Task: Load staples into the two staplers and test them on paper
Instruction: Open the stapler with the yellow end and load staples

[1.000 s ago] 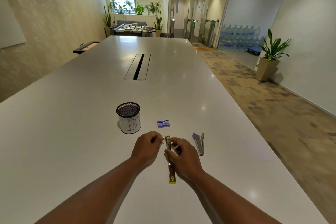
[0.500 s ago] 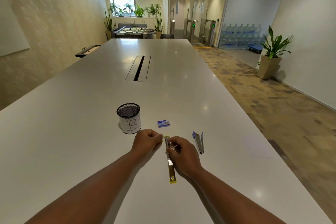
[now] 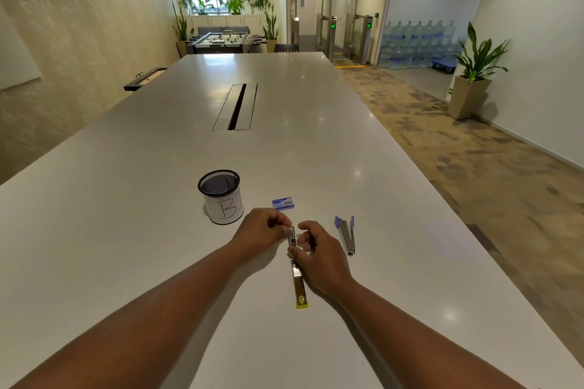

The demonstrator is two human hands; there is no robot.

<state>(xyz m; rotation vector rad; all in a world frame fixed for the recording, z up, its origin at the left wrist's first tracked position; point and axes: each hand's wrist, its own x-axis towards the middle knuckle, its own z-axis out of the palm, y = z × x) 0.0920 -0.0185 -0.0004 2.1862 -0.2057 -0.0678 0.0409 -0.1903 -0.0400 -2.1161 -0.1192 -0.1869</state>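
yellow stapler [image 3: 298, 281] laid open on worktop [image 3: 132, 199] at lower centre, long axis running up-frame, far end between both hands, left hand [image 3: 264, 229] pinching there, right hand [image 3: 319, 254] gripping mid-body; blue stapler [image 3: 347, 235] just right.

A slim metal stapler with yellow ends [image 3: 298, 281] lies opened out flat on the counter, running near to far. To its right, apart, lies a metal stapler with blue ends [image 3: 346, 235], also open. A small blue-and-white staple box [image 3: 283, 203] sits just beyond them.
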